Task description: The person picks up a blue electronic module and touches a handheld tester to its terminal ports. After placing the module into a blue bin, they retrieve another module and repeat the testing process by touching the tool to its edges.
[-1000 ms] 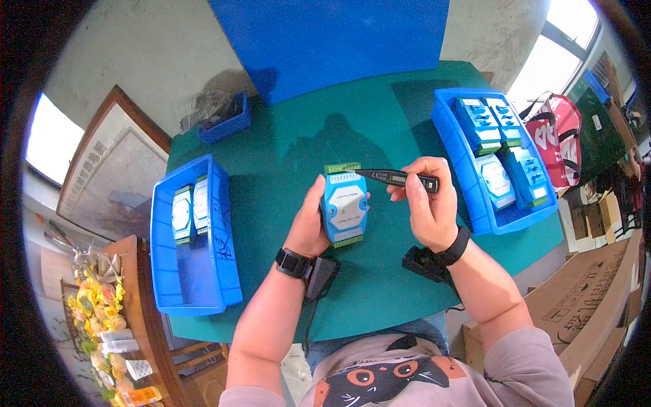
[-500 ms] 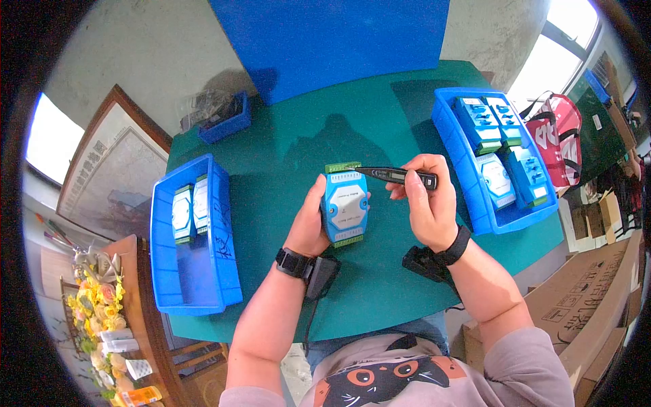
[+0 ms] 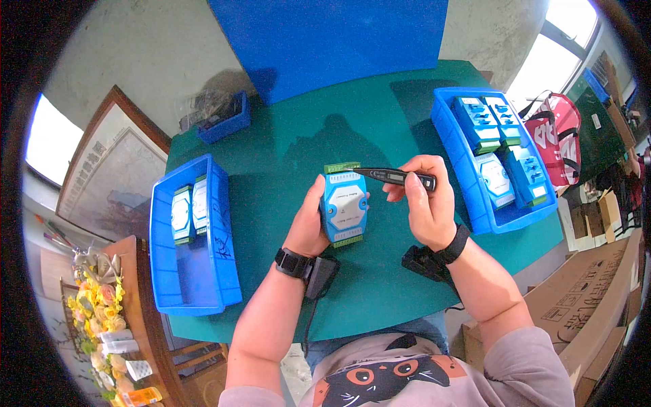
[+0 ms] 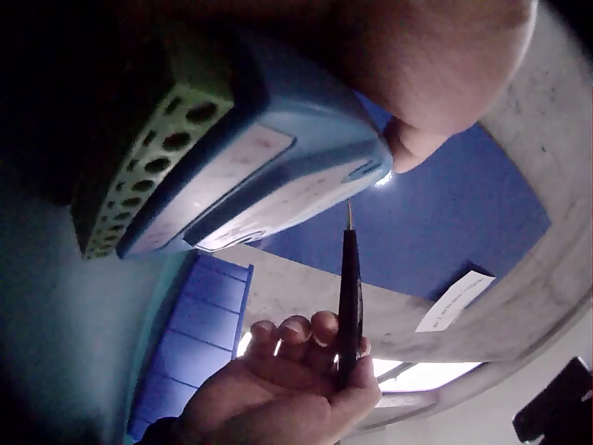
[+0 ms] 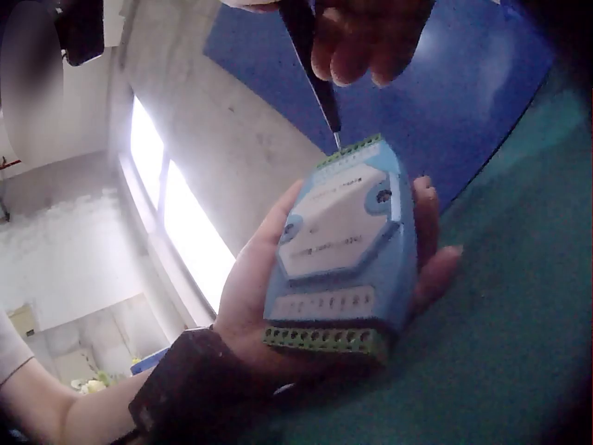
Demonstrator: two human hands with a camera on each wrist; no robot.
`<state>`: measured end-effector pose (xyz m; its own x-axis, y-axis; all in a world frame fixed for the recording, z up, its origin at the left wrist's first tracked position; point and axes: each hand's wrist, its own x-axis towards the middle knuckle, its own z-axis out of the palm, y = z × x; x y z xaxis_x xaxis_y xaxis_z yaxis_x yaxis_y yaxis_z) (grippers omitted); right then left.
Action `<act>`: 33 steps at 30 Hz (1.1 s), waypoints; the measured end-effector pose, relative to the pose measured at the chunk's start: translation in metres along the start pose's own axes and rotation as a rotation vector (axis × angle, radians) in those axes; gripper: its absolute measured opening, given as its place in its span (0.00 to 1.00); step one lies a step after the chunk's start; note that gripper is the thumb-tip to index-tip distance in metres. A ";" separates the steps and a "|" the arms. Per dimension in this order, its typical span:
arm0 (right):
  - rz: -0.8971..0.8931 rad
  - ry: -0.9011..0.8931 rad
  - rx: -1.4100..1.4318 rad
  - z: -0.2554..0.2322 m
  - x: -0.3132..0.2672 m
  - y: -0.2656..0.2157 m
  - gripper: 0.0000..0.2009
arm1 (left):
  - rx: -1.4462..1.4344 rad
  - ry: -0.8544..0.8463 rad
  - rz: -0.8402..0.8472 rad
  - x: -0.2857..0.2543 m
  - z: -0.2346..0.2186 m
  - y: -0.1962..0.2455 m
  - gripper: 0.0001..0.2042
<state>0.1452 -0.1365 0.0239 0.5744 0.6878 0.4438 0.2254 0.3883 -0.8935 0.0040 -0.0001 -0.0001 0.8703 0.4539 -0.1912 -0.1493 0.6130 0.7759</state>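
My left hand (image 3: 308, 220) grips a blue-and-white electronic module (image 3: 346, 203) from its left side, thumb along the edge and fingers underneath. Green terminal strips line the module's far and near ends; the far terminal strip (image 5: 350, 151) faces the blue panel. In my right hand (image 3: 430, 203) is a black test-pen screwdriver (image 3: 376, 175) with a small display window, pinched between thumb and fingers. Its thin metal tip comes right at the far terminal strip in the right wrist view. From the left wrist view, the screwdriver (image 4: 349, 297) points up toward the module's far end.
On the left of the green table (image 3: 285, 149) stands a blue bin (image 3: 196, 285) with two similar modules. A second blue bin (image 3: 468, 203) on the right holds several modules. Farther back are a small blue box (image 3: 227, 125) and an upright blue panel (image 3: 332, 41).
The right-hand fingers and the screwdriver have shifted very slightly, with the tip staying at the far terminal strip. The left hand and the module hold nearly the same place.
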 end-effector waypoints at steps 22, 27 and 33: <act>-0.004 -0.056 -0.042 0.001 0.001 -0.001 0.08 | -0.029 0.006 0.007 -0.002 0.004 0.002 0.28; 0.056 -0.005 -0.009 0.000 0.001 -0.005 0.08 | 0.020 0.003 -0.006 0.000 0.000 0.001 0.29; -0.007 0.036 -0.023 0.002 -0.001 -0.001 0.08 | -0.028 -0.002 -0.008 -0.001 0.001 0.001 0.29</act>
<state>0.1428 -0.1366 0.0248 0.6007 0.6625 0.4476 0.2470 0.3787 -0.8920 0.0034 -0.0007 0.0018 0.8725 0.4475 -0.1962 -0.1552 0.6345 0.7571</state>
